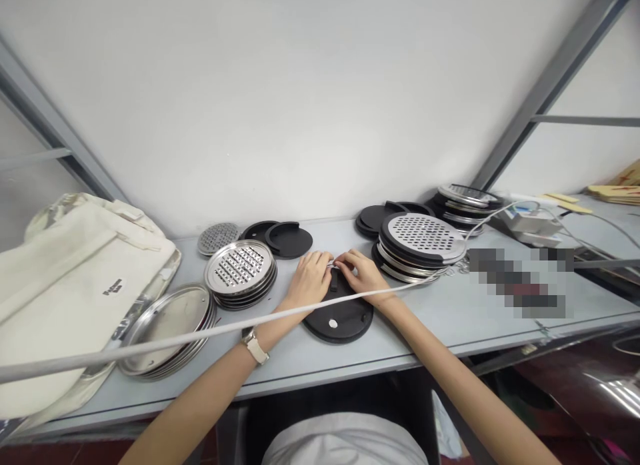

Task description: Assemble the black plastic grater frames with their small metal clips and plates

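On my head feed, the left hand [311, 278] and right hand [362, 276] nearly meet, fingers bent around a small shiny piece [332, 266]; I can't tell whether either grips it. Beneath them, the round black disc [347, 325] lies on the table [450, 318] between grater stacks [241, 268].

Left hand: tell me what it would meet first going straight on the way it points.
Beyond the small pale piece at its fingertips, the left hand would most likely meet the right hand first; how they line up in depth is unclear.
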The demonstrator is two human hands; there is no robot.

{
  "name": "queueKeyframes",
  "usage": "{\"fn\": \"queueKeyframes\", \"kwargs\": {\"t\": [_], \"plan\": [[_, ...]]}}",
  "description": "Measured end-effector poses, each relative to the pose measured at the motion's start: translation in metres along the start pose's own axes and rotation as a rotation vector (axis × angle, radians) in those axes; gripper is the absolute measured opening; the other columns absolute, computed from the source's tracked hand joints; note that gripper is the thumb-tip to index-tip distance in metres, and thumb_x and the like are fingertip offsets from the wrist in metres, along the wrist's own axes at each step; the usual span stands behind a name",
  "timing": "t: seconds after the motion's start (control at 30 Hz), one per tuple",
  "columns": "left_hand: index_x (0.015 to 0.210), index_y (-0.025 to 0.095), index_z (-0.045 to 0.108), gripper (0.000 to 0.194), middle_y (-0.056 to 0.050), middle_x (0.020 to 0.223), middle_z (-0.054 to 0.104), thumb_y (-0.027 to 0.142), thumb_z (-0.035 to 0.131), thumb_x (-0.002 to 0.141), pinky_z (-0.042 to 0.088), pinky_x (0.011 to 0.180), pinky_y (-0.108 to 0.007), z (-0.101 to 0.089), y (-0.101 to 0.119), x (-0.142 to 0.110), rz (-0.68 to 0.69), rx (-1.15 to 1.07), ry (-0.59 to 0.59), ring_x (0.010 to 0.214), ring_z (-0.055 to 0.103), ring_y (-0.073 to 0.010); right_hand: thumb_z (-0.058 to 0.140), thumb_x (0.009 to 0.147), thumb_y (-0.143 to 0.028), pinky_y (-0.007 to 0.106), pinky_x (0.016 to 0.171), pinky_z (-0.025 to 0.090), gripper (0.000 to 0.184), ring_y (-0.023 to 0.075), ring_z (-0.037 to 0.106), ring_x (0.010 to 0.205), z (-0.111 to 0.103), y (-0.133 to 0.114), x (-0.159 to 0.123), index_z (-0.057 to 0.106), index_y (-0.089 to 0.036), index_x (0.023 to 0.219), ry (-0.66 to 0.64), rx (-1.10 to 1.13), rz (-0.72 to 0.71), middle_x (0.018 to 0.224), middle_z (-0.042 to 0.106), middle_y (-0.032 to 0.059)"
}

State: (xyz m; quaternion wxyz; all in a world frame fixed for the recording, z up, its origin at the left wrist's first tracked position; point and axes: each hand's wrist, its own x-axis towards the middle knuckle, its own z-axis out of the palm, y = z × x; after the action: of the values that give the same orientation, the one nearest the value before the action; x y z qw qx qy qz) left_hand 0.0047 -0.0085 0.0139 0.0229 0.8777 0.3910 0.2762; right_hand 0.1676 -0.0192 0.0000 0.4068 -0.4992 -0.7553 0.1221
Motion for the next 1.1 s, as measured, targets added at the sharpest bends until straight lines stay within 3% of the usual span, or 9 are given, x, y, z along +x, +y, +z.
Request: {"fn": "queueKeyframes", "kwargs": {"t": [0.23, 0.57, 0.77, 1.1], "plan": [[0.087, 0.019, 0.057, 0.008, -0.001, 0.086, 0.062, 0.016, 0.050, 0.087, 0.037, 0.081, -0.033, -0.001, -0.013, 0.004, 0.001, -0.148, -0.030, 0.086, 0.055, -0.0172, 0.045, 0.086, -0.017, 0.028, 0.066, 0.042, 0.015, 0.0146, 0.050, 0.066, 0.001, -0.003, -0.001, 0.055, -0.018, 0.075, 0.003, -0.027, 0.011, 0.072, 0.048, 0.0017], [0.090, 0.018, 0.063, 0.015, -0.004, 0.089, 0.060, 0.014, 0.049, 0.087, 0.045, 0.080, -0.028, 0.003, -0.017, 0.006, 0.072, -0.407, 0.027, 0.084, 0.057, -0.0154, 0.041, 0.088, -0.020, 0.028, 0.064, 0.041, 0.019, 0.0154, 0.048, 0.065, 0.005, 0.003, -0.002, 0.053, -0.018, 0.074, 0.066, -0.095, 0.024, 0.072, 0.047, 0.0024], [0.091, 0.017, 0.060, 0.013, -0.003, 0.089, 0.062, 0.012, 0.049, 0.086, 0.046, 0.079, -0.028, 0.006, -0.018, 0.007, 0.049, -0.432, 0.034, 0.082, 0.059, -0.0148, 0.043, 0.087, -0.017, 0.031, 0.073, 0.043, 0.013, 0.0178, 0.050, 0.076, 0.007, 0.004, -0.003, 0.053, -0.018, 0.079, 0.052, -0.100, -0.025, 0.078, 0.049, 0.0040], [0.084, 0.018, 0.057, 0.012, -0.002, 0.084, 0.060, 0.011, 0.048, 0.086, 0.044, 0.077, -0.028, 0.005, -0.015, 0.008, 0.057, -0.370, 0.041, 0.081, 0.056, -0.0153, 0.045, 0.084, -0.014, 0.033, 0.074, 0.043, 0.009, 0.0191, 0.049, 0.078, 0.006, 0.003, -0.002, 0.051, -0.019, 0.079, 0.059, -0.106, -0.052, 0.079, 0.049, 0.0045]]}}
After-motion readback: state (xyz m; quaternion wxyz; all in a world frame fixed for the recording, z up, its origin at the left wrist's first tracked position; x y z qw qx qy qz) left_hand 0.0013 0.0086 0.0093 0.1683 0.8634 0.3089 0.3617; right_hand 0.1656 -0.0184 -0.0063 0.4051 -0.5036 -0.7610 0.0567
